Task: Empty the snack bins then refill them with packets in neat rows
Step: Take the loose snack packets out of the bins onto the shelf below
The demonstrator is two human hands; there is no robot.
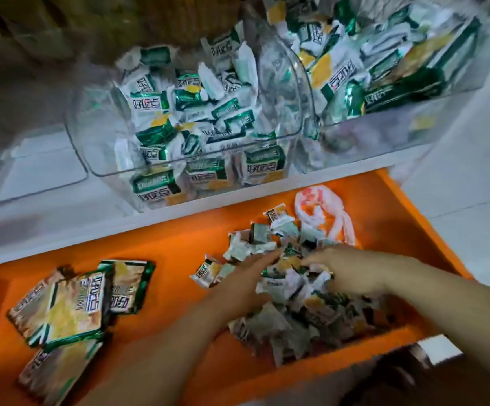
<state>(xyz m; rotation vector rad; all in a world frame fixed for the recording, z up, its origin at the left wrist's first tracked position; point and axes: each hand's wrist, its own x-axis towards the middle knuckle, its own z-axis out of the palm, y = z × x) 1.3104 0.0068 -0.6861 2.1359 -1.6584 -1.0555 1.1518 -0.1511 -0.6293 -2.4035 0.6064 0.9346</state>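
Two clear plastic snack bins stand on a white shelf, the middle bin (179, 171) and the right bin (384, 124), both holding several green-and-white packets in a jumble. Below them an orange tray (179, 247) carries a loose pile of small packets (296, 312). My left hand (246, 276) lies on the pile's left side with fingers stretched forward. My right hand (352, 271) rests on the pile's top with its fingers bent down into the packets; what they hold is hidden.
Several larger packets (70, 306) lie stacked at the tray's left. A crumpled white-and-red plastic bag (322, 215) sits at the tray's far right. An empty clear bin (32, 171) stands at the shelf's left. White floor tiles show at the right.
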